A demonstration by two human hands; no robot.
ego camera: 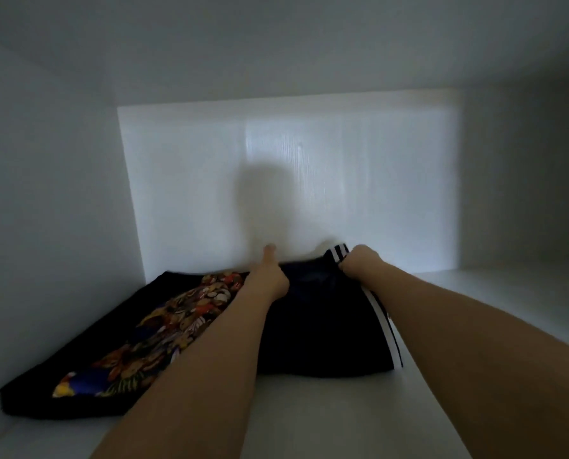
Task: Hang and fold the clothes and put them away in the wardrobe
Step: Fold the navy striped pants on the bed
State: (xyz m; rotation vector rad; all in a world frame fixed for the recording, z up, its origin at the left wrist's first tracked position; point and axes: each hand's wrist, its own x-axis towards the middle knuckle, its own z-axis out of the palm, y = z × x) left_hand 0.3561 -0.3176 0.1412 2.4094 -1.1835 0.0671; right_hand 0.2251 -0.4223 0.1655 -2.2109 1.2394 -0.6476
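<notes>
Folded dark striped garment (323,329) on wardrobe shelf (309,419), long axis toward the back edge; left hand (270,276) and right hand (359,260) grip its far end.

a folded dark navy garment (323,332) with white side stripes is laid flat on the white wardrobe shelf (309,419), its far edge lifted. just beside it, on the left, a folded black floral-print garment (117,346) is laid flat.

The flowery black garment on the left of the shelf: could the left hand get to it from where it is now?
Probably yes. The left hand rests at the far edge of the dark striped garment, right beside the floral-print garment, which lies flat on the shelf with nothing between them or on top of it.
</notes>
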